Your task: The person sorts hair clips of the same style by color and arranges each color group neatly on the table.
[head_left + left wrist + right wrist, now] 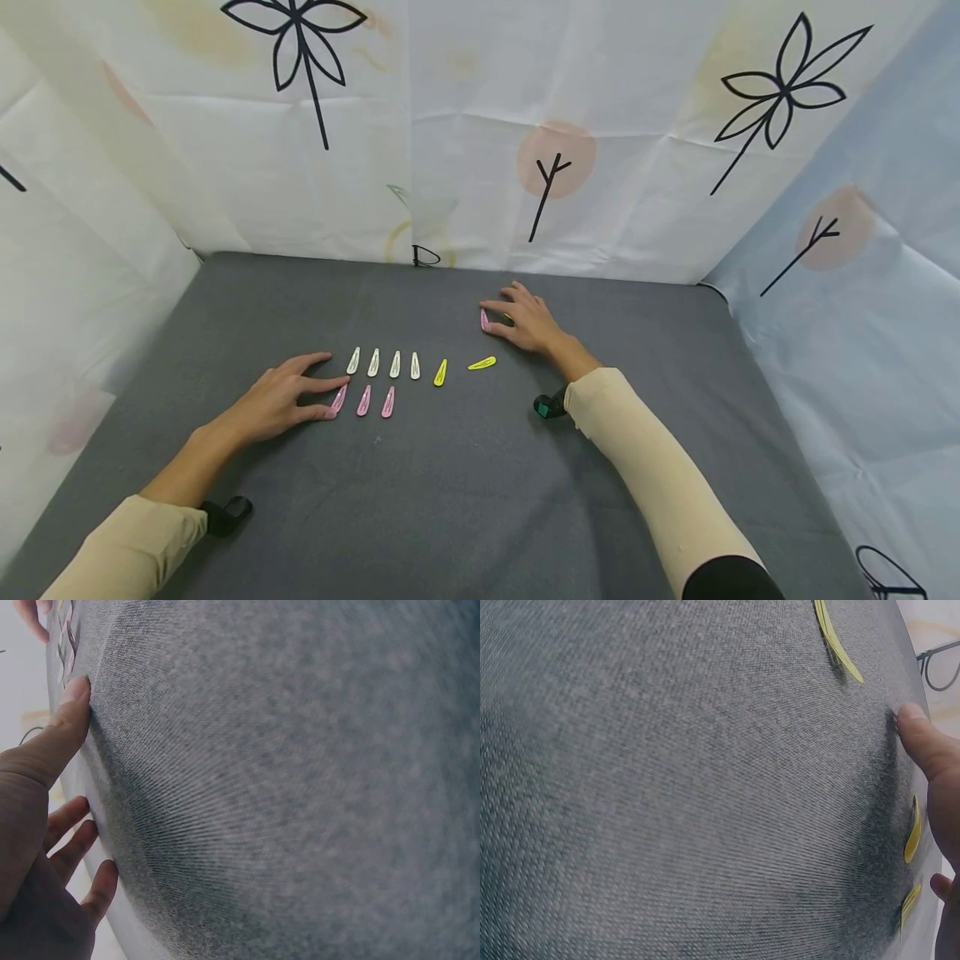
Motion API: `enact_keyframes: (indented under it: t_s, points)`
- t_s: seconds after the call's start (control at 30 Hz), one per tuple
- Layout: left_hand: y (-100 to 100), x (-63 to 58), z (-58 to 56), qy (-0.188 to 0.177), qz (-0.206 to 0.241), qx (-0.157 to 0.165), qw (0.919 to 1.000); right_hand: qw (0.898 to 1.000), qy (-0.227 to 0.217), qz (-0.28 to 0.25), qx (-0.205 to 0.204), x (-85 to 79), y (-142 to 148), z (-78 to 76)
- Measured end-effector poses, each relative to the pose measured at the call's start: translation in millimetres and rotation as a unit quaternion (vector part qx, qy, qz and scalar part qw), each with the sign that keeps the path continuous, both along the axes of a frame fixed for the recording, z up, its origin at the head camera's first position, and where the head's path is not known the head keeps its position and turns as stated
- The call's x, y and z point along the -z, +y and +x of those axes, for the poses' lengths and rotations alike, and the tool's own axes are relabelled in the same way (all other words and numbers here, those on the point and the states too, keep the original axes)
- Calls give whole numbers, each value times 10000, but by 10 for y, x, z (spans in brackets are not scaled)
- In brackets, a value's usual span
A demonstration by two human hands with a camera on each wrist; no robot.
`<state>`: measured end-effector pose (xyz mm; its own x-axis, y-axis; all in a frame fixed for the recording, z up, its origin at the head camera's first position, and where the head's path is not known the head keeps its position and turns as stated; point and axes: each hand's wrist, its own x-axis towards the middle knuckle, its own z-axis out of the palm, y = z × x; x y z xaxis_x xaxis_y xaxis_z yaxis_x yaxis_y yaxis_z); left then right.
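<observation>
White snap clips (394, 365), pink snap clips (363, 402) and yellow snap clips (440, 373) dot the plain grey cloth (420, 500) mid-frame, below a white curtain (465, 92) patterned with black leaf outlines (785, 92) and peach circles (579, 148).

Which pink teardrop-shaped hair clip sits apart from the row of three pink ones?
The pink hair clip at the right grip; it lies farther off, while the three row clips lie to its left.

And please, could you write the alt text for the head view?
A person's left hand has one pink hair clip between finger and thumb, the right hand another, on a gray table. Four white clips, two yellow clips and two pink clips lie between the hands.
</observation>
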<state>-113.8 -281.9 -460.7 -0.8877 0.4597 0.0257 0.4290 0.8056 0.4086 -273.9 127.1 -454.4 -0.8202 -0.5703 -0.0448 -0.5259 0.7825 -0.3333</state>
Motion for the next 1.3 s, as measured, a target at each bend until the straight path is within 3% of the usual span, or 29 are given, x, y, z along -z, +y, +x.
enact_keyframes:
  t_s: [0.5, 0.7, 1.03, 1.3]
  points:
    - [-2, -3, 3, -30, -3, 1, 10000, 9999, 126, 33, 56, 11, -24, 4]
    - [-4, 0, 2, -22, 28, 32, 10000, 9986, 487, -216, 31, -25, -56, 59]
    - [3, -17, -2, -28, 4, 14, 10000, 9841, 1238, -670, -1080, -147, -268, 357]
    - [0, -7, 25, 25, -4, -1, 10000, 9702, 1300, -962, -1803, -129, -442, 700]
